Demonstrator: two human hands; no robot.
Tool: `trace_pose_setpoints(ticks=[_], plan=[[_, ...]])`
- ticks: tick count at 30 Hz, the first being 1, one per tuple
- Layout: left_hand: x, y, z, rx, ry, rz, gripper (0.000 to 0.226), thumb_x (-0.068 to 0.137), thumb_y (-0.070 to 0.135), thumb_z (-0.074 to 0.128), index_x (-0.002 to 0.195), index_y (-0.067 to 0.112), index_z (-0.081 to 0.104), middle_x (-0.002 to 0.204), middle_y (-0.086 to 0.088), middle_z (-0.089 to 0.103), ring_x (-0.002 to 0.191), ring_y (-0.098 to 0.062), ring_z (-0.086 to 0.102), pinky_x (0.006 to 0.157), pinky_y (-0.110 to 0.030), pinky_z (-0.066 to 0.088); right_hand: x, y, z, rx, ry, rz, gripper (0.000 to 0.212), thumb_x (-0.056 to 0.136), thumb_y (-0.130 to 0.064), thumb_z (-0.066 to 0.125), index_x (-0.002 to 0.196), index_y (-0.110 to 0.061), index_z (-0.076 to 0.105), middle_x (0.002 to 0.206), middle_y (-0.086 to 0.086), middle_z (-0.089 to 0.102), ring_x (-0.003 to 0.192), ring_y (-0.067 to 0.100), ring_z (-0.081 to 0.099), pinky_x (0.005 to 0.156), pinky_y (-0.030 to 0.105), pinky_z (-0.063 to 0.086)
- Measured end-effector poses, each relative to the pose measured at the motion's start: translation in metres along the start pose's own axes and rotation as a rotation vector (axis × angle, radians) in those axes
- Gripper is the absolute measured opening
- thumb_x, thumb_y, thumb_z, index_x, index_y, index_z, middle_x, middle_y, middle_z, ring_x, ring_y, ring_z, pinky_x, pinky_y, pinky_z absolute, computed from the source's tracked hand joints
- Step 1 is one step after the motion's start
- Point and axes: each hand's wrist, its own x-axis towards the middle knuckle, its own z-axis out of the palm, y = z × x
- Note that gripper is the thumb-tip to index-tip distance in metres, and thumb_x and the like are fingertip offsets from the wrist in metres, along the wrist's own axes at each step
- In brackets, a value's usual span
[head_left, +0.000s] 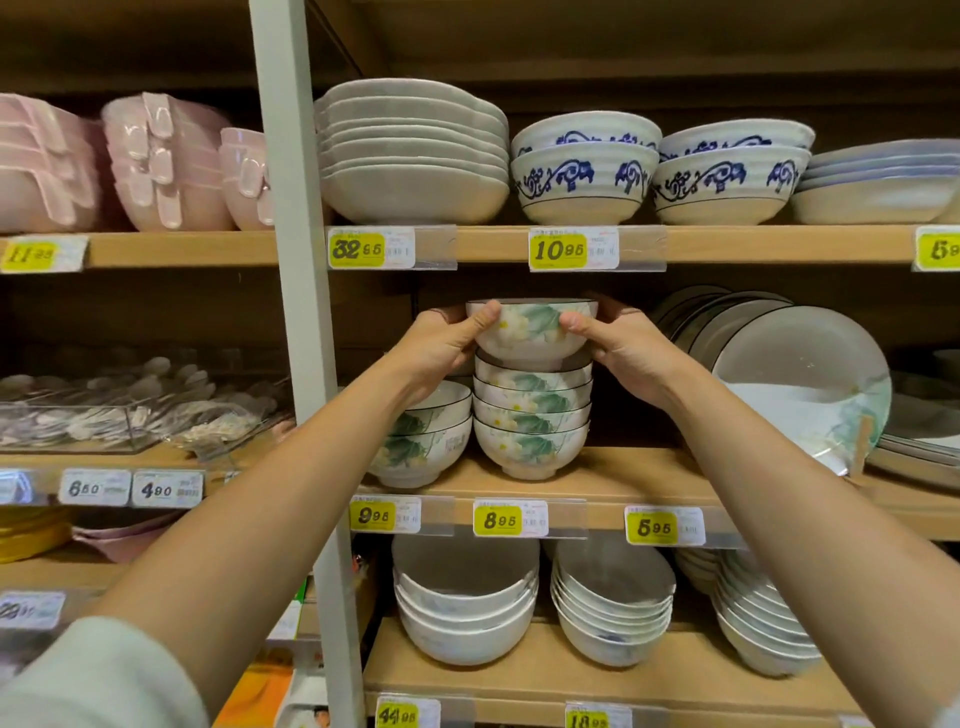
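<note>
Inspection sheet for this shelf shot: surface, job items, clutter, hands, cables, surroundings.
Surface: wooden middle shelf, loaded with crockery.
Job's things: floral bowl tops the stack of matching bowls; cannot tell if it is lifted clear.
Clutter: shorter floral stack to the left, leaning plates to the right.
Hands: left hand and right hand grip opposite sides of the floral bowl, thumbs on its front.
Cables: nothing seen.
Surroundings: blue-patterned bowls above, white bowls below, yellow price tags on the shelf edges.
</note>
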Motion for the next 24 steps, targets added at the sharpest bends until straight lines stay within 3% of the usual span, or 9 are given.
trace_pose_setpoints(ticks=[2, 5, 10, 13, 16, 19, 24], plan=[[0.003, -0.004, -0.003, 0.073, 0.016, -0.018, 0.034, 0.092, 0.031, 0.061, 0.111, 0.003, 0.065, 0.103, -0.001, 0.073, 0.085, -0.006, 0.068, 0.067, -0.015, 0.051, 0.004, -0.001, -0.003, -0.043, 0.003, 0.017, 0.084, 0.067, -0.029, 0.081, 0.14, -0.005, 0.046, 0.124, 0.009, 0.067, 0.117, 0.02, 0.062, 0.104, 0.036, 0.047], [0.006, -0.009, -0.006, 0.128, 0.007, -0.043, 0.038, 0.09, 0.034, 0.063, 0.115, 0.005, 0.066, 0.11, -0.003, 0.072, 0.103, -0.011, 0.067, 0.082, -0.022, 0.052, 0.005, 0.005, -0.006, -0.063, -0.024, 0.063, 0.095, 0.063, -0.031, 0.082, 0.145, -0.009, 0.04, 0.126, 0.007, 0.066, 0.116, 0.019, 0.063, 0.107, 0.039, 0.044], [0.007, -0.014, -0.004, 0.152, 0.003, -0.071, 0.046, 0.09, 0.037, 0.063, 0.125, 0.008, 0.06, 0.12, -0.001, 0.068, 0.117, -0.013, 0.059, 0.089, -0.026, 0.042, 0.007, 0.017, -0.01, -0.047, 0.007, 0.099, 0.122, 0.049, -0.041, 0.088, 0.152, -0.016, 0.028, 0.132, 0.005, 0.062, 0.12, 0.018, 0.059, 0.11, 0.039, 0.041], [0.009, -0.016, -0.004, 0.184, -0.001, -0.083, 0.048, 0.089, 0.038, 0.064, 0.126, 0.007, 0.06, 0.121, -0.002, 0.067, 0.119, -0.014, 0.057, 0.104, -0.034, 0.039, 0.005, 0.022, -0.011, -0.049, -0.023, 0.133, 0.111, 0.05, -0.044, 0.088, 0.146, -0.014, 0.041, 0.128, 0.003, 0.065, 0.121, 0.02, 0.059, 0.111, 0.043, 0.039], [0.01, -0.018, -0.005, 0.212, -0.011, -0.095, 0.044, 0.088, 0.037, 0.064, 0.122, 0.008, 0.062, 0.119, 0.0, 0.068, 0.118, -0.012, 0.058, 0.105, -0.034, 0.038, 0.001, 0.029, -0.012, -0.07, -0.05, 0.133, 0.083, 0.05, -0.049, 0.09, 0.122, -0.016, 0.064, 0.116, 0.002, 0.072, 0.111, 0.017, 0.066, 0.104, 0.042, 0.045], [0.01, -0.018, -0.006, 0.225, -0.009, -0.106, 0.045, 0.088, 0.036, 0.065, 0.124, 0.009, 0.061, 0.121, 0.001, 0.067, 0.12, -0.012, 0.055, 0.103, -0.034, 0.036, 0.001, 0.031, -0.012, -0.059, -0.039, 0.133, 0.074, 0.054, -0.049, 0.088, 0.117, -0.017, 0.067, 0.114, 0.002, 0.072, 0.109, 0.015, 0.067, 0.097, 0.038, 0.048], [0.01, -0.015, -0.006, 0.219, -0.004, -0.128, 0.047, 0.088, 0.034, 0.066, 0.126, 0.006, 0.059, 0.123, -0.001, 0.066, 0.121, -0.012, 0.054, 0.092, -0.029, 0.037, 0.001, 0.031, -0.013, -0.072, -0.071, 0.165, 0.072, 0.062, -0.045, 0.083, 0.124, -0.016, 0.062, 0.118, 0.002, 0.071, 0.113, 0.016, 0.065, 0.1, 0.041, 0.046]])
